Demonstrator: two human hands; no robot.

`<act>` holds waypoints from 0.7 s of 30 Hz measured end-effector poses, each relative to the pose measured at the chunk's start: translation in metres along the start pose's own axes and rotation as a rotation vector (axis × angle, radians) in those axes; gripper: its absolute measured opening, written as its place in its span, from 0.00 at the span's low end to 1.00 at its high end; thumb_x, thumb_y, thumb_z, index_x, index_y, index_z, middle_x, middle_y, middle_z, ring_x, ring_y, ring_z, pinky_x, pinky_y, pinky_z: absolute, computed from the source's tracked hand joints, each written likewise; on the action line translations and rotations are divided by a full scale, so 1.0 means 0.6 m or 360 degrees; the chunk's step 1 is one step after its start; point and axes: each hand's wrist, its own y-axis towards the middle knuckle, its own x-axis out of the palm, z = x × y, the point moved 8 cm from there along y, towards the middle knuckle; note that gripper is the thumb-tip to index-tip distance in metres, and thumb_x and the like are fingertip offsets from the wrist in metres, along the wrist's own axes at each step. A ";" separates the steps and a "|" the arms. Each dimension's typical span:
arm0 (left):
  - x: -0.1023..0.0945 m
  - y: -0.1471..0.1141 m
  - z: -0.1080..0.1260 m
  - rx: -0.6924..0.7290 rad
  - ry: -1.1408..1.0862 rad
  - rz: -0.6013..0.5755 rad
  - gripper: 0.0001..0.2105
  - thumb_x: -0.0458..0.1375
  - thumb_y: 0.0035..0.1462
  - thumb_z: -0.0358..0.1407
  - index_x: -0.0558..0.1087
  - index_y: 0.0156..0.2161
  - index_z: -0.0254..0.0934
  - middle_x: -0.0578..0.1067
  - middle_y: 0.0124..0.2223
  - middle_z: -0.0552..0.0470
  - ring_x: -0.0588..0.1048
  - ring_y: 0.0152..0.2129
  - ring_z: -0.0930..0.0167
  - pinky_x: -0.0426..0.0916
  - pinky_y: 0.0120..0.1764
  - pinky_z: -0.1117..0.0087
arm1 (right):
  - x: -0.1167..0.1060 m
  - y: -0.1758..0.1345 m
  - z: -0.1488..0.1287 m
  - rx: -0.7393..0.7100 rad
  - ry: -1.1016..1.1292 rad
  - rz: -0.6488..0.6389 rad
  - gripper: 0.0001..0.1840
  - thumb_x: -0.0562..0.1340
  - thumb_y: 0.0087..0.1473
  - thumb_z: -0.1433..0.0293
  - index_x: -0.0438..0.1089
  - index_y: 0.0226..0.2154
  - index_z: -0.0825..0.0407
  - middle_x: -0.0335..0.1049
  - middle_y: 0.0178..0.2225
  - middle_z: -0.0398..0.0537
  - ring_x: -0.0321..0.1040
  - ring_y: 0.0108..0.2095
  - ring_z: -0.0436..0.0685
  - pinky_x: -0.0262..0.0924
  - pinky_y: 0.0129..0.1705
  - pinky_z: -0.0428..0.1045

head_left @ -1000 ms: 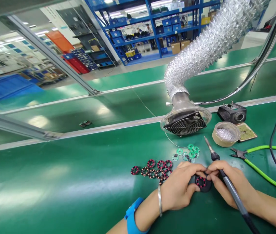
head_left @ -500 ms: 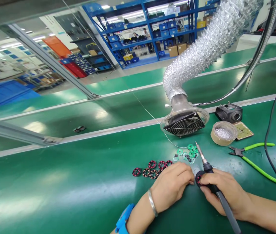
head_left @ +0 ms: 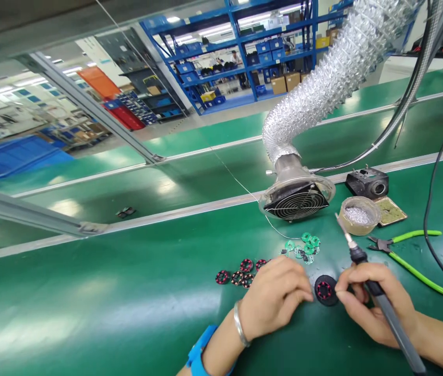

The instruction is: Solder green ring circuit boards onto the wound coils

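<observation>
A soldering iron [head_left: 385, 303] rests in my right hand [head_left: 385, 297], its tip pointing up and away towards a round tub. Thumb and index finger of that hand come close to the right edge of a black disc [head_left: 325, 291], which carries a small ring coil with red windings. To the disc's left, my left hand [head_left: 278, 295] is closed with curled fingers, its fingertips near the disc; whatever they may hold is hidden. Several ring coils [head_left: 247, 265] with red or copper windings lie behind the left hand. Beyond them are small green ring-shaped circuit boards [head_left: 308, 246].
A fume extractor [head_left: 299, 201] on a silver duct [head_left: 315, 89] hangs over the bench. At right are a tub of metal shavings [head_left: 358, 215], a sponge tray [head_left: 391, 210], a black iron stand [head_left: 368, 183], green-handled cutters [head_left: 412, 256] and a black cable [head_left: 428, 219]. Thin solder wire [head_left: 279, 232] trails down.
My right hand has moved right, off the black disc, carrying the soldering iron with it. The disc now shows fully on the bench. My left hand has barely shifted.
</observation>
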 end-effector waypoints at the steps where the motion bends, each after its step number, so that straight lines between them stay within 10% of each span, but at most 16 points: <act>1: -0.003 0.008 -0.013 -0.0120 0.0053 0.0021 0.07 0.54 0.62 0.29 0.72 0.33 0.38 0.76 0.33 0.51 0.73 0.32 0.71 0.68 0.39 0.70 | -0.008 0.002 0.004 -0.0035 -0.0026 0.0064 0.17 0.60 0.53 0.79 0.59 0.44 0.49 0.70 0.30 0.42 0.60 0.21 0.47 0.62 0.24 0.44; 9: 0.068 0.085 -0.092 -0.0404 0.0814 -0.0462 0.11 0.57 0.60 0.33 0.74 0.48 0.36 0.76 0.47 0.46 0.72 0.41 0.64 0.68 0.47 0.62 | -0.024 0.010 0.043 -0.0069 -0.0213 0.0162 0.16 0.61 0.53 0.78 0.62 0.44 0.50 0.72 0.31 0.44 0.64 0.22 0.48 0.63 0.24 0.45; 21: 0.039 0.066 -0.065 -0.0430 0.0774 -0.0231 0.10 0.49 0.64 0.29 0.72 0.34 0.35 0.75 0.33 0.49 0.72 0.32 0.68 0.68 0.38 0.68 | -0.010 0.027 0.037 -0.0126 -0.0333 0.0113 0.16 0.59 0.54 0.76 0.64 0.46 0.50 0.72 0.33 0.46 0.68 0.29 0.52 0.67 0.33 0.49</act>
